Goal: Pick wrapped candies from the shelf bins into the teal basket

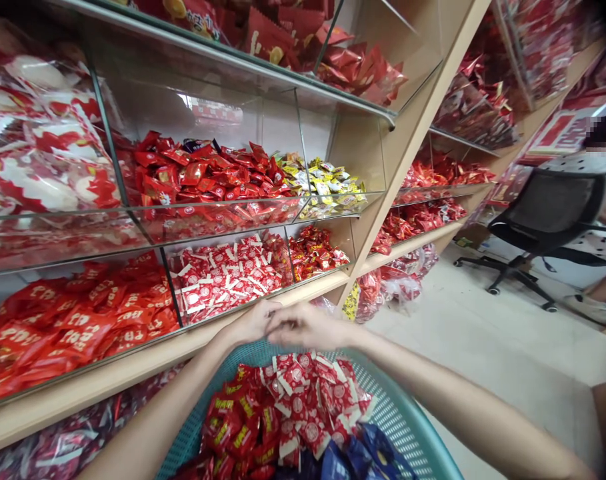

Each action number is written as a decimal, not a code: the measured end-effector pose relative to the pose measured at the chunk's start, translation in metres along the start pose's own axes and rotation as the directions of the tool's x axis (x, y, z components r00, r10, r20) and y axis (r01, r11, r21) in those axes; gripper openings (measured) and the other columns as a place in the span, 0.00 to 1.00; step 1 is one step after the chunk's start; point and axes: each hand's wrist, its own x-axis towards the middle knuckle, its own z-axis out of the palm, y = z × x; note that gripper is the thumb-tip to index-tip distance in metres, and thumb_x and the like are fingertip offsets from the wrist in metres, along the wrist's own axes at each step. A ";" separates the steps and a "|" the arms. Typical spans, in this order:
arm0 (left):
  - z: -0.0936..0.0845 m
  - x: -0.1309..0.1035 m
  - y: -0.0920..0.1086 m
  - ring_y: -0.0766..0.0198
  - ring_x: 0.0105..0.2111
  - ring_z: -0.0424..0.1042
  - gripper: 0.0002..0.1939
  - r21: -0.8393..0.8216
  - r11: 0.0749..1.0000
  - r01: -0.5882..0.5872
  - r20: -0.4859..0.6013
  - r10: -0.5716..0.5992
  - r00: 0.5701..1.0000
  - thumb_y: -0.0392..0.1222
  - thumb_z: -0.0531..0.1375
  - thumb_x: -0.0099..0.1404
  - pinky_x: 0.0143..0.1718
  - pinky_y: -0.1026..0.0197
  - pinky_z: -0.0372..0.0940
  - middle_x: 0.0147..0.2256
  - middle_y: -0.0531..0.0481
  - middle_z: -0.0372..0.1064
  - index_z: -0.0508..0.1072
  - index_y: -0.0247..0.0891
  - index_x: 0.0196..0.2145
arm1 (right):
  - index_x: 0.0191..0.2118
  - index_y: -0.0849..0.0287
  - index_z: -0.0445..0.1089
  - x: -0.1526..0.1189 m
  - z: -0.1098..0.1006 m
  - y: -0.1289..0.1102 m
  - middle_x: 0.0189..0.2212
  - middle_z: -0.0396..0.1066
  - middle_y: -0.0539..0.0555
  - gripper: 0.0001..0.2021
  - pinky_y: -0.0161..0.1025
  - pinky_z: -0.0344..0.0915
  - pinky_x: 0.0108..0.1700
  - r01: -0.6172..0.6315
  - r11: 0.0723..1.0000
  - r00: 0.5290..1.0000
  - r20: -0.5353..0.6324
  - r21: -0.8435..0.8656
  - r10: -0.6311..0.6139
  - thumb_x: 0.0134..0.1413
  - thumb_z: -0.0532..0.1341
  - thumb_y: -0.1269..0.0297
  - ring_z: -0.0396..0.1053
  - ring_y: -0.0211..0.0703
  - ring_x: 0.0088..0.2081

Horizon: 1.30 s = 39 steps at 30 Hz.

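Note:
My left hand (251, 323) and my right hand (305, 327) meet above the far rim of a teal plastic basket (425, 427). The right hand's fingers are curled and closed against the left hand, whose fingers are mostly hidden. Whatever may be between them does not show. In the basket lie red-and-white wrapped candies (313, 400), red packets with yellow print (235, 420) and dark blue packets (365, 457). Just beyond my hands, a shelf bin holds matching red-and-white candies (227, 277).
Wooden shelves with glass dividers hold red packets (207, 170), yellow-and-white candies (327, 180) and large red bags (83, 313). A wooden upright (407, 153) rises to the right. Filled plastic bags (387, 287) lie on the floor. Farther right, a person sits on a black office chair (547, 207).

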 end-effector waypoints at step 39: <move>0.002 -0.002 0.006 0.69 0.24 0.56 0.18 0.031 0.998 0.061 -0.050 -0.060 0.997 0.50 0.51 0.61 0.25 0.67 0.52 0.21 0.56 0.56 0.65 0.33 0.22 | 0.42 0.65 0.69 0.051 -0.126 0.140 0.34 0.72 0.56 0.18 0.35 0.62 0.37 -0.258 0.952 0.554 -0.833 -0.167 0.004 0.45 0.56 0.61 0.66 0.39 0.32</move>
